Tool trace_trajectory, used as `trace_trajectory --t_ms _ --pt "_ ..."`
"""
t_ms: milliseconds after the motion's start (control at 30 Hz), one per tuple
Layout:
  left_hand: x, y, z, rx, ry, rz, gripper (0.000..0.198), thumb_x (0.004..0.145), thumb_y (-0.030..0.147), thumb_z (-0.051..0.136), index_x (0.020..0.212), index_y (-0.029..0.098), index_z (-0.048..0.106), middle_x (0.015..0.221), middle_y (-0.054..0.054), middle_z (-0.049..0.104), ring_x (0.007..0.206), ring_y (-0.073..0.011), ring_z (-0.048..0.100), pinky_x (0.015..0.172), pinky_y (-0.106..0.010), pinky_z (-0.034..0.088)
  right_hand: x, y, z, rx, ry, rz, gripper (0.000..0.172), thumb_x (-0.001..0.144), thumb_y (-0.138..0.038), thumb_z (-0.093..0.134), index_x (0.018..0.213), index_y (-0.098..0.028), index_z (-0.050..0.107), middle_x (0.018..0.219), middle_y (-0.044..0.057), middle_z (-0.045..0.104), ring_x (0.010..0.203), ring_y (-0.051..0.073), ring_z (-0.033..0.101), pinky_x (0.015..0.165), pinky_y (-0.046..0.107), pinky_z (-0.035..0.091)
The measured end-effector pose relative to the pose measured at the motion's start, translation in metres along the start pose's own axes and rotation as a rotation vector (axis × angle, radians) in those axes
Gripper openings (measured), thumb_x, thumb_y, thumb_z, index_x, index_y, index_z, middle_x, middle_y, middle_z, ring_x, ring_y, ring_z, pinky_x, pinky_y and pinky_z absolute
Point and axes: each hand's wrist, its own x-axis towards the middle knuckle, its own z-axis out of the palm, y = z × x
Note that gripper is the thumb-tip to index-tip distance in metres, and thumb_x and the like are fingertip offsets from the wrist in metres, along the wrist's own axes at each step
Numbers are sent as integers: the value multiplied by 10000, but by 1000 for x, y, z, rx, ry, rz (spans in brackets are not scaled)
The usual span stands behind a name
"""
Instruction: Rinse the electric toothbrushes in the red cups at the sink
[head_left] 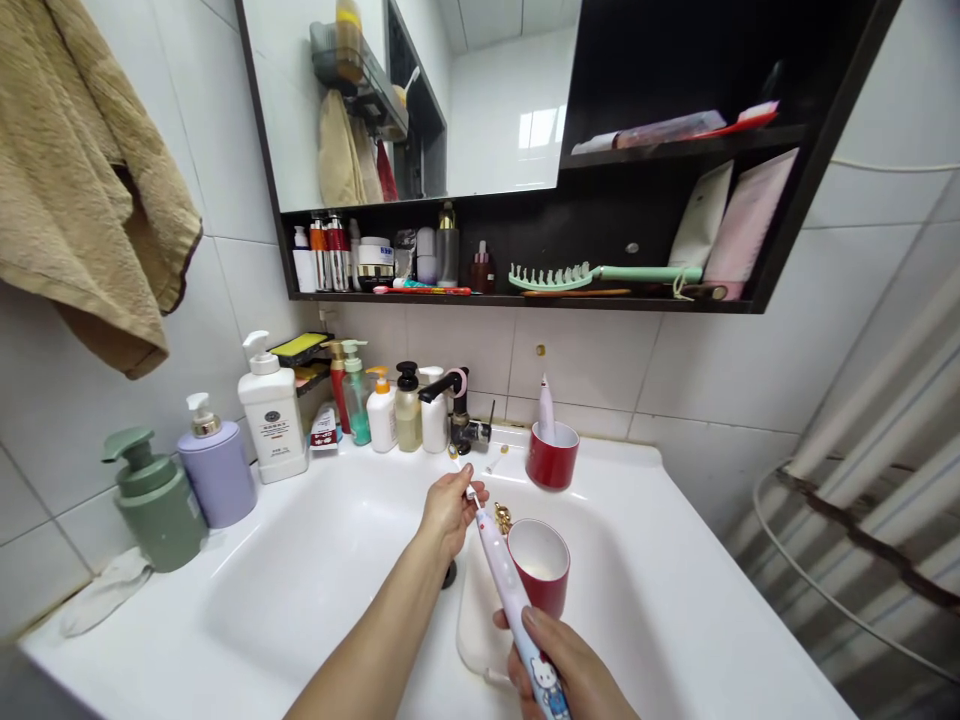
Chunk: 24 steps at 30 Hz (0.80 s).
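My right hand (559, 655) is wrapped round the pale pink handle of an electric toothbrush (504, 575), which has a cartoon cat picture near its base. Its metal shaft points up and away, towards my left hand (448, 510). Between the thumb and fingers of that hand is a small white brush head (470, 492), close to the shaft tip; I cannot tell whether the two touch. Another brush head (495, 460) lies on the back rim of the sink. Just right of the handle, a red cup (549, 590) stands in the basin beside a small gold ornament (502, 516).
A white sink (315, 580) spreads below me, with a black faucet (457, 410) behind. A second red cup (553, 462) holds another pink toothbrush handle (546, 410). Several pump bottles, among them a purple one (217, 470), line the left and back rim. A shelf cabinet (525, 299) hangs above.
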Motion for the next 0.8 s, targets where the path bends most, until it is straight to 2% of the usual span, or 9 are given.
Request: trace_trajectory --t_ms 200,367,500,800 --pt "-2 -4 1 36 -29 20 207 580 262 551 584 138 387 443 25 484 378 -54 469 380 -149 331 -2 0 3 37 -11 57 355 633 -471 381 782 -150 409 405 -53 459 240 36 365 290 154 226" --pt "-5 -11 4 107 -51 36 215 590 282 531 569 148 365 459 23 490 387 -73 484 392 -176 338 -1 3 6 -22 64 -11 390 604 -512 394 755 -153 397 410 -59 450 230 30 348 266 145 193" --pt "-7 -20 7 89 -113 18 236 601 334 503 571 153 355 439 34 474 372 -77 470 406 -203 351 -2 3 9 -44 107 -39 420 594 -546 375 747 -155 374 398 -73 420 223 22 321 249 141 185" --pt "-11 -24 11 55 -206 36 281 595 413 472 595 147 382 406 31 463 364 -82 458 435 -221 352 -2 9 12 -91 138 -113 487 614 -533 365 899 -140 326 429 -77 412 236 27 324 250 150 215"
